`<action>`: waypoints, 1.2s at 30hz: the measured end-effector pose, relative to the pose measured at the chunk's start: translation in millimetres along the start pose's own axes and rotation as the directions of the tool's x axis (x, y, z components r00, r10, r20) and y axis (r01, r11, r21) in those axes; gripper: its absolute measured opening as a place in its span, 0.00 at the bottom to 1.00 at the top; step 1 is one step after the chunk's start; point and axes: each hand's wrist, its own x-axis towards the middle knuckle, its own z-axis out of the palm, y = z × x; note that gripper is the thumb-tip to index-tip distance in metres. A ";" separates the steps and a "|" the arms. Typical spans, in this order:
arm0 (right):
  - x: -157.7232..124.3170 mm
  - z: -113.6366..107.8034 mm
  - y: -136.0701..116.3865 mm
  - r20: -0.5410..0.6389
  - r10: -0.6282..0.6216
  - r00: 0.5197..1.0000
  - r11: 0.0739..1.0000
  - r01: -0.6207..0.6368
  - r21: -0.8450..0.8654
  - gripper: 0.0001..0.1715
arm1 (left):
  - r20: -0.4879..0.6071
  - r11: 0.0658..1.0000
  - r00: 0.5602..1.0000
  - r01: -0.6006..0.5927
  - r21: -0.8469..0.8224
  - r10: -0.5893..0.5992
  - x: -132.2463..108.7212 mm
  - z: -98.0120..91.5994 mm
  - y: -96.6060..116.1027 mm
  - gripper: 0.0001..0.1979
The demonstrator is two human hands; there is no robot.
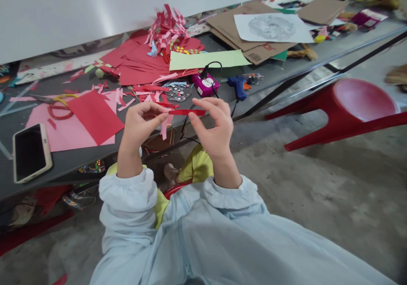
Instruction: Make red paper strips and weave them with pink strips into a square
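A narrow red paper strip (182,112) is stretched level between my two hands, above the table's front edge. My left hand (141,126) pinches its left end between thumb and fingertips. At the strip's right end, the thumb and fingers of my right hand (213,128) close on it. Red and pink paper scraps (149,93) lie on the table just behind my hands. To the left, a red paper sheet (97,117) rests on a pink sheet (76,138), beside scissors (59,107) with red and yellow handles.
A phone (30,153) lies at the table's left edge. Behind my hands are red sheets (136,60), woven paper pieces (167,28), a purple box (203,83) with a black cable and a blue glue gun (238,86). A red plastic stool (337,111) stands at right.
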 end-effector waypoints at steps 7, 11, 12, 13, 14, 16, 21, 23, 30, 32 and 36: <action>-7.1 13.1 17.7 -0.053 0.305 0.951 0.934 -0.288 0.212 0.11 | -0.070 0.962 0.988 0.119 -0.245 -0.140 5.4 3.2 0.9 0.12; -14.6 23.9 22.4 0.274 0.437 0.857 0.766 -0.514 0.386 0.16 | 0.007 0.917 0.974 0.214 -0.335 -0.225 7.8 6.5 1.5 0.14; -15.3 25.2 21.0 0.324 0.442 0.837 0.753 -0.542 0.374 0.17 | 0.032 0.906 0.970 0.237 -0.352 -0.241 8.2 7.3 0.9 0.14; -15.4 25.9 18.8 0.352 0.440 0.826 0.755 -0.553 0.352 0.18 | 0.055 0.893 0.966 0.256 -0.369 -0.254 8.5 8.1 0.1 0.14; -15.0 26.0 15.8 0.364 0.432 0.825 0.766 -0.549 0.334 0.18 | 0.075 0.882 0.962 0.272 -0.385 -0.264 8.8 9.0 -0.7 0.14; -13.4 25.5 9.3 0.377 0.394 0.838 0.787 -0.520 0.333 0.15 | 0.092 0.866 0.958 0.285 -0.410 -0.272 9.3 10.7 -2.3 0.14; -11.1 24.8 0.3 0.460 0.400 0.793 0.728 -0.579 0.366 0.14 | 0.067 0.857 0.957 0.282 -0.432 -0.281 9.6 13.6 -3.9 0.13; -11.1 24.8 -0.6 0.478 0.424 0.769 0.705 -0.611 0.359 0.15 | 0.053 0.858 0.958 0.277 -0.432 -0.283 9.6 14.2 -4.1 0.13; -12.2 25.3 -0.7 0.523 0.417 0.743 0.704 -0.629 0.331 0.17 | -0.058 0.866 0.962 0.212 -0.454 -0.266 12.9 15.3 -9.0 0.15; -12.9 25.5 3.5 0.517 0.413 0.750 0.737 -0.609 0.294 0.16 | -0.178 0.869 0.952 0.140 -0.475 -0.250 15.8 11.6 -12.9 0.16; -7.8 26.0 17.6 0.477 0.386 0.790 0.857 -0.498 0.131 0.14 | -0.482 0.874 0.848 -0.049 -0.484 -0.220 21.3 -5.1 -19.3 0.15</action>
